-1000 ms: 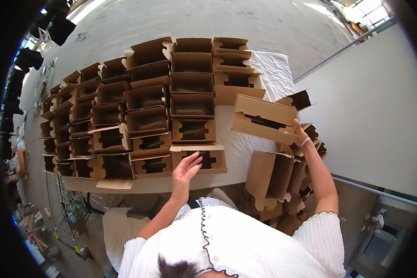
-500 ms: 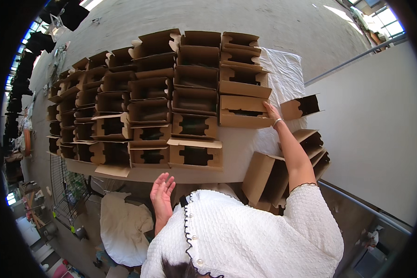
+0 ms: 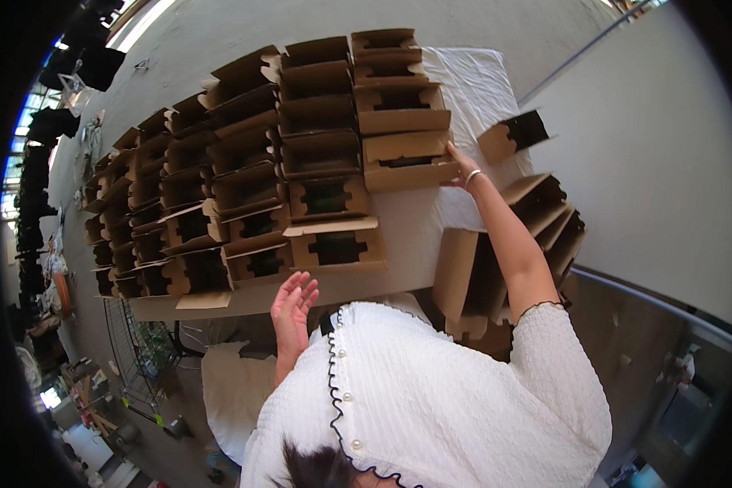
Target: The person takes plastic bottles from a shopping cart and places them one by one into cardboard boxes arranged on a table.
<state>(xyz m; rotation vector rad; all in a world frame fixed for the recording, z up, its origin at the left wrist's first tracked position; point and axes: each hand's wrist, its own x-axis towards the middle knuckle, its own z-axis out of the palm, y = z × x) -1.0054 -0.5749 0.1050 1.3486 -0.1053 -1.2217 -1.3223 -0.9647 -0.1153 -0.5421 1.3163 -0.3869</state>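
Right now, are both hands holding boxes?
No, the right hand holds a box by its end, while the left hand is open and empty.

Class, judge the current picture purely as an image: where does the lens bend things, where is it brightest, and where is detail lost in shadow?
Head view: the near edge of the table bows, and the rim falls to black; head view: the windows at the left rim glare; head view: many insides of the cardboard boxes are dark, hiding detail.

A black wire rack (image 3: 141, 351) stands left, a white panel (image 3: 647, 167) right.
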